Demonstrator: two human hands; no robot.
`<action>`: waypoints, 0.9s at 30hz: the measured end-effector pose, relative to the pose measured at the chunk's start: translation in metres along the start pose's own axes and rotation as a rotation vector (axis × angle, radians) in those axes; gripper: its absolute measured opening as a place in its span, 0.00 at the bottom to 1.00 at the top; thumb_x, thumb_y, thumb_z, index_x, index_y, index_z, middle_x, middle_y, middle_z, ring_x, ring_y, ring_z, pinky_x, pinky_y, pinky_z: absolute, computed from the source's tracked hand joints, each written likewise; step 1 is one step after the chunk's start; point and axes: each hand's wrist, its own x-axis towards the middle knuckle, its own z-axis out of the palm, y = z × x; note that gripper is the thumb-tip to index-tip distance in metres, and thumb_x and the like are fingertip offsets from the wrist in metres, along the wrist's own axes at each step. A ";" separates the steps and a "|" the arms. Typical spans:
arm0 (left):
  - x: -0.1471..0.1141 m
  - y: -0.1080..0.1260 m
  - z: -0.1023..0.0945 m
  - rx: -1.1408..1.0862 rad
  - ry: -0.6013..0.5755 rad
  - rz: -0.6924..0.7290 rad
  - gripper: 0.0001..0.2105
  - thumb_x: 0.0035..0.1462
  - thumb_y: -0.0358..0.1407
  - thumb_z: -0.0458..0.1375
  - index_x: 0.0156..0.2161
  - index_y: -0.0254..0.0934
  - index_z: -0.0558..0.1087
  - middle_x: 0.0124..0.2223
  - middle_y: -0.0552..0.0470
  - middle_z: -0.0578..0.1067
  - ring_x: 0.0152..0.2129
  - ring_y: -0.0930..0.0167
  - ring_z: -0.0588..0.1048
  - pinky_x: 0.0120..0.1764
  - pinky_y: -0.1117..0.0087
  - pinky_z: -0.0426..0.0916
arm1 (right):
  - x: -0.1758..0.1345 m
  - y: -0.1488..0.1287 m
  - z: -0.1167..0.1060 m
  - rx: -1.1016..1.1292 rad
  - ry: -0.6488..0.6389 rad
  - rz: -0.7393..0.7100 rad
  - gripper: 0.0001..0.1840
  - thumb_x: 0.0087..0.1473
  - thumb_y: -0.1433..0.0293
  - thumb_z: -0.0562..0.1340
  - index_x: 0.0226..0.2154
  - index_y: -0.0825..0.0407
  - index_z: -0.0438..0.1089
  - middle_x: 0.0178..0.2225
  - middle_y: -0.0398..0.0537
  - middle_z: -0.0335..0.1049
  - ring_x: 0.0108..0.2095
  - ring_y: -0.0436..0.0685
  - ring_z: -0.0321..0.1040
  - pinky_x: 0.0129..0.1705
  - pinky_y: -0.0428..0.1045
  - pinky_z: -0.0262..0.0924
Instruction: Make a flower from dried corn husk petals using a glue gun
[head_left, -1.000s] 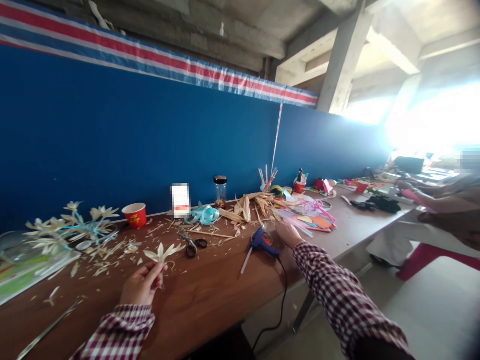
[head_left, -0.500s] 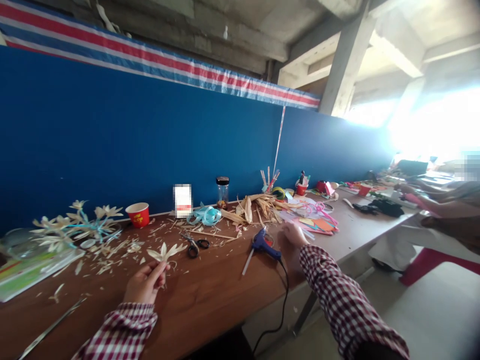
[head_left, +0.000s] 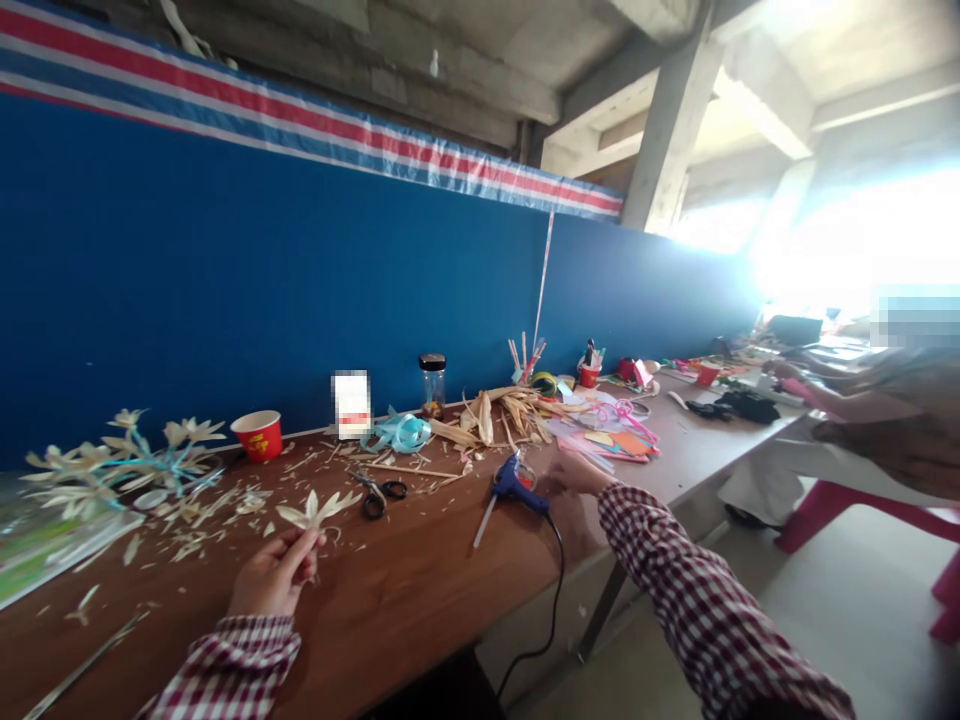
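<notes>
In the head view my left hand [head_left: 274, 575] pinches a small flower of pale dried husk petals [head_left: 319, 510] between thumb and fingers, above the brown table. My right hand [head_left: 577, 474] reaches out just right of a blue glue gun [head_left: 517, 484], its fingertips close to the gun and the papers behind. Its fingers are small and partly hidden, so I cannot tell whether they grip anything. The glue gun lies on its side with a clear glue stick [head_left: 484, 522] poking out of its back. Black-handled scissors [head_left: 377, 493] lie between the flower and the gun.
Finished husk flowers [head_left: 135, 455] stand at left beside a red paper cup [head_left: 259, 437]. Along the blue partition are blue ribbon [head_left: 401, 433], a lidded jar [head_left: 433, 385] and dried husks [head_left: 510, 412]. A black cord [head_left: 556, 600] hangs over the edge. A person [head_left: 877, 410] sits at right.
The view has turned slightly right. My right hand has moved a little nearer the glue gun. My left hand still holds the husk flower.
</notes>
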 end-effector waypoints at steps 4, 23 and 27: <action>0.001 0.001 0.000 0.019 0.004 0.010 0.16 0.26 0.39 0.70 0.23 0.32 0.73 0.21 0.54 0.73 0.13 0.80 0.63 0.14 0.80 0.56 | -0.012 -0.013 -0.006 -0.021 -0.187 -0.044 0.16 0.58 0.65 0.57 0.47 0.54 0.65 0.47 0.49 0.66 0.42 0.57 0.67 0.43 0.56 0.65; 0.006 -0.001 -0.004 -0.018 -0.028 -0.024 0.10 0.30 0.33 0.68 0.23 0.34 0.73 0.22 0.52 0.74 0.14 0.79 0.65 0.14 0.80 0.59 | -0.109 -0.031 -0.039 -0.141 -0.321 -0.057 0.08 0.51 0.77 0.56 0.28 0.54 0.70 0.27 0.47 0.71 0.29 0.51 0.66 0.32 0.46 0.58; 0.006 0.000 -0.004 -0.030 -0.042 -0.068 0.14 0.26 0.35 0.69 0.23 0.32 0.72 0.21 0.53 0.74 0.13 0.80 0.65 0.15 0.80 0.59 | -0.154 -0.020 -0.053 -0.131 -0.357 -0.012 0.11 0.45 0.80 0.55 0.24 0.52 0.71 0.24 0.44 0.71 0.26 0.50 0.65 0.29 0.44 0.54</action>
